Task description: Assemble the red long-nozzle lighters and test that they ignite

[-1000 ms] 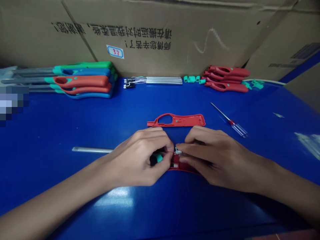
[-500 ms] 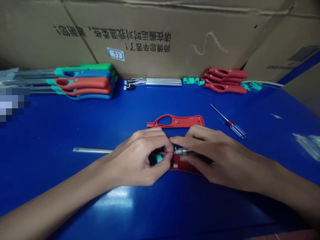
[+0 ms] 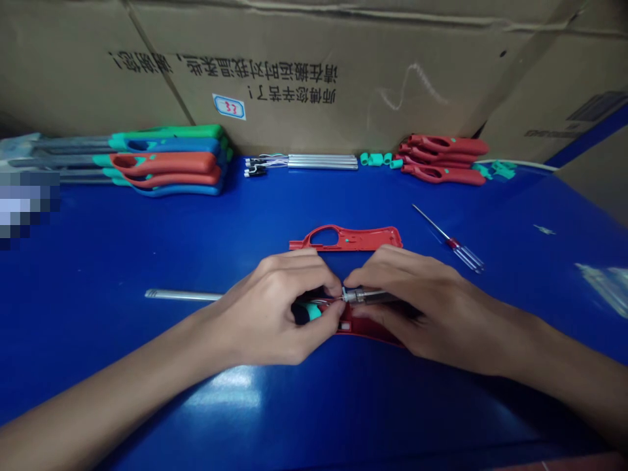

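Observation:
Over the blue table, my left hand [image 3: 289, 304] pinches thumb and forefinger together at the white tip of a clear lighter fuel tank [image 3: 366, 296]; thin wires run to this spot. My right hand [image 3: 426, 301] has its fingers round that tank, which lies level. Beneath both hands is a red lighter handle half [image 3: 373, 329], partly covered by them. A teal piece [image 3: 313, 311] shows under my left palm, beside something dark. From behind my left hand a metal lighter tube [image 3: 184, 296] sticks out leftward. Beyond my hands lies another red handle half [image 3: 363, 239], hollow side up.
Finished-looking lighters [image 3: 171, 167] are stacked at the back left. Along the cardboard wall [image 3: 294, 39] lie metal tubes with wires [image 3: 321, 161], teal rings [image 3: 375, 159] and red handle shells [image 3: 444, 157]. A screwdriver [image 3: 461, 253] and a clear plastic bag [image 3: 606, 288] lie at right.
My right forefinger has lifted back slightly from my left fingertips, uncovering more of the fuel tank and its white tip. My left hand has barely shifted.

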Tool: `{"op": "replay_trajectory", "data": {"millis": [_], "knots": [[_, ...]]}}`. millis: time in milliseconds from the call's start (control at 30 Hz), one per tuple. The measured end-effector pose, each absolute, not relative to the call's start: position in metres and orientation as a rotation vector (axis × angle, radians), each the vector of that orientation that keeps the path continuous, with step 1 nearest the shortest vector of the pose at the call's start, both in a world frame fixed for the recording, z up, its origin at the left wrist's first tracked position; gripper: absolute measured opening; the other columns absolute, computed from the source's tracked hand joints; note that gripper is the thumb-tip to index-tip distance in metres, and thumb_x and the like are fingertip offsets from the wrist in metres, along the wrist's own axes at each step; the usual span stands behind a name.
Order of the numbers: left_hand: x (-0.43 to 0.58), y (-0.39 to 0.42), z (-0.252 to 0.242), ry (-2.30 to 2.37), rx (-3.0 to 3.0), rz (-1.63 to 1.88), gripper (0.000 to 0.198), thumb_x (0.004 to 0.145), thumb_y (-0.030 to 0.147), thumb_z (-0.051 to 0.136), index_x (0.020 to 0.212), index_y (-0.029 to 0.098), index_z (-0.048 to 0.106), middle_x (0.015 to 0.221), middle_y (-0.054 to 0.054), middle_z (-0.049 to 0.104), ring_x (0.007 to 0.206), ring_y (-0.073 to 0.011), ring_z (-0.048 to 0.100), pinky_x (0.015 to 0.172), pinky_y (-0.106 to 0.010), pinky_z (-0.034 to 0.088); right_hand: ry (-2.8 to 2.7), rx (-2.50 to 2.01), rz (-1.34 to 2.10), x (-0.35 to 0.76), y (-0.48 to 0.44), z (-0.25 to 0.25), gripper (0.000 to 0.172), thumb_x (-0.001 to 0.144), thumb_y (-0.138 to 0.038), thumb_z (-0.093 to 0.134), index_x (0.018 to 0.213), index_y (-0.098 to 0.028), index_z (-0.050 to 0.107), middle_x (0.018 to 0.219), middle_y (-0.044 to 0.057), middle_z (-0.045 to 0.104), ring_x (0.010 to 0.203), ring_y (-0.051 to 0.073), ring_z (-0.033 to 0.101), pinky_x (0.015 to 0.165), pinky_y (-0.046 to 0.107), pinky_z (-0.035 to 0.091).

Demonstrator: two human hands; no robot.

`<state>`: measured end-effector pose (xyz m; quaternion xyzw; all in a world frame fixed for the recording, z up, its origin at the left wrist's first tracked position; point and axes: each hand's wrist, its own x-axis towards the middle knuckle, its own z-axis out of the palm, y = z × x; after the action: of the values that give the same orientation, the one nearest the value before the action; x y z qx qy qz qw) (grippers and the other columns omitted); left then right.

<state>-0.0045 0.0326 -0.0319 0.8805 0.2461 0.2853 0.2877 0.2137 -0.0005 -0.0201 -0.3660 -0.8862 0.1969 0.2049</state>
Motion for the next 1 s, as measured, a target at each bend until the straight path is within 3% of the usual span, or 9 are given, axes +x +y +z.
{"op": "replay_trajectory", "data": {"millis": [300,533,1000], "knots": [[-0.0046,0.0324,-0.0318,0.64,2.362,0.741,0.007,0.08,0.01,0.06,0.082,0.011,0.067,0.075,-0.003,0.068,0.074,-0.0137,0.06,0.071,-0.028,0.048,-2.44,-0.985,0.539,0.2112,-0.0008,-0.0192,0.01,0.091,-0.019,0.058,0.098,-0.014,0.062,0.091,0.004,0.065,0.087,0.015,0.059,0.078,0.028,0.048],[-0.0053,0.0323,-0.0305,0.716,2.35,0.724,0.008,0.072,0.009,0.061,0.078,0.01,0.064,0.075,-0.004,0.065,0.068,-0.014,0.057,0.066,-0.029,0.048,-2.474,-1.06,0.552,0.2132,0.0013,-0.0144,0.01,0.091,-0.021,0.058,0.098,-0.016,0.063,0.091,0.002,0.065,0.087,0.015,0.058,0.077,0.03,0.047],[-0.0075,0.0328,-0.0318,0.594,2.401,0.658,0.015,0.082,0.006,0.052,0.078,0.009,0.066,0.074,-0.005,0.061,0.07,-0.0137,0.055,0.065,-0.028,0.046,-2.46,-1.01,0.595,0.2108,-0.0016,-0.0208,0.012,0.091,-0.018,0.056,0.097,-0.012,0.065,0.088,0.006,0.064,0.084,0.016,0.058,0.077,0.03,0.048]]}}
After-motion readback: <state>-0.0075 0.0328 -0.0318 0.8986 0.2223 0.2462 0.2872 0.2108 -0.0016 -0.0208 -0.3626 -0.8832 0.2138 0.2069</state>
